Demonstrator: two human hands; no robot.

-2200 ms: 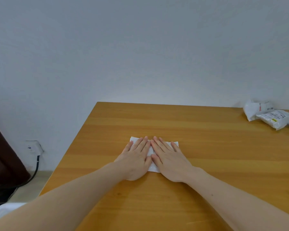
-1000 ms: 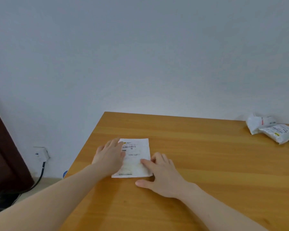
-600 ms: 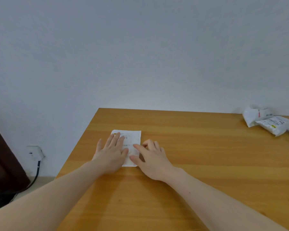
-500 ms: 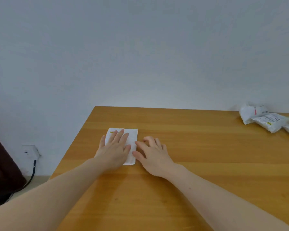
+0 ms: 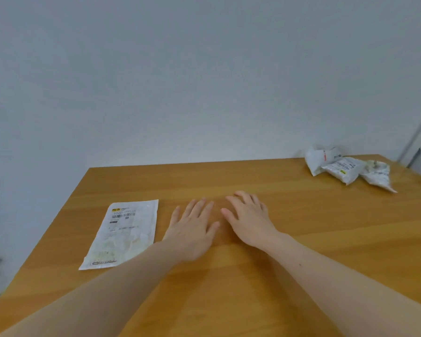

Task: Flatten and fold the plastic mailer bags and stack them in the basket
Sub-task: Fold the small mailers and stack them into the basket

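Both hands sit palm-down mid-frame on the wooden table [image 5: 301, 215], fingers spread, holding nothing: left hand [image 5: 192, 229], right hand [image 5: 248, 220], close together but not touching. Flattened white mailer bag [image 5: 122, 233], printed label up, lies flat at lower left just beside the left hand. Pile of crumpled mailer bags [image 5: 345, 166] sits at upper right near the table's far edge.
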